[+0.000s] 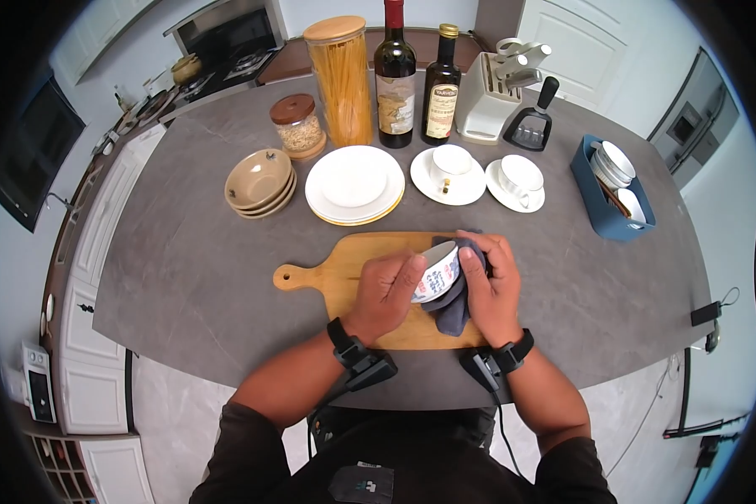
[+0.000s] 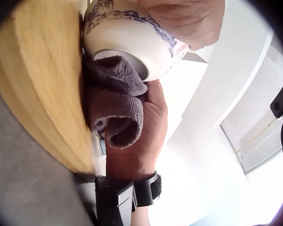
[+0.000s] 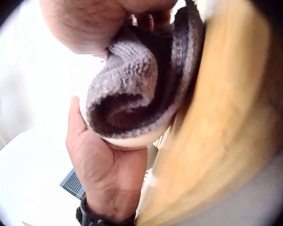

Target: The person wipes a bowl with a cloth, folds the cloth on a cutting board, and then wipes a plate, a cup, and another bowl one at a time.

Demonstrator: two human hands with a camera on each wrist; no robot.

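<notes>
A white bowl (image 1: 437,277) with blue and red patterning is held tilted on its side over the wooden cutting board (image 1: 353,256). The left hand (image 1: 386,292) grips one side of it, thumb along the rim. On the other side, the right hand (image 1: 493,290) holds a dark grey cloth (image 1: 453,315) against the bowl, its thumb at the rim. Seen from the left wrist, the cloth (image 2: 115,94) bunches against the bowl's round foot (image 2: 137,66). The right wrist view shows a loose fold of the cloth (image 3: 127,70) hanging under the right palm, partly hiding the bowl.
Behind the board stand brown bowls (image 1: 256,181), white plates (image 1: 353,181) and two cups (image 1: 451,160) on saucers. Farther back are a pasta jar (image 1: 340,84), an oat jar (image 1: 298,126), two bottles (image 1: 396,101) and a knife block (image 1: 489,97). A blue bin (image 1: 601,197) of dishes sits right.
</notes>
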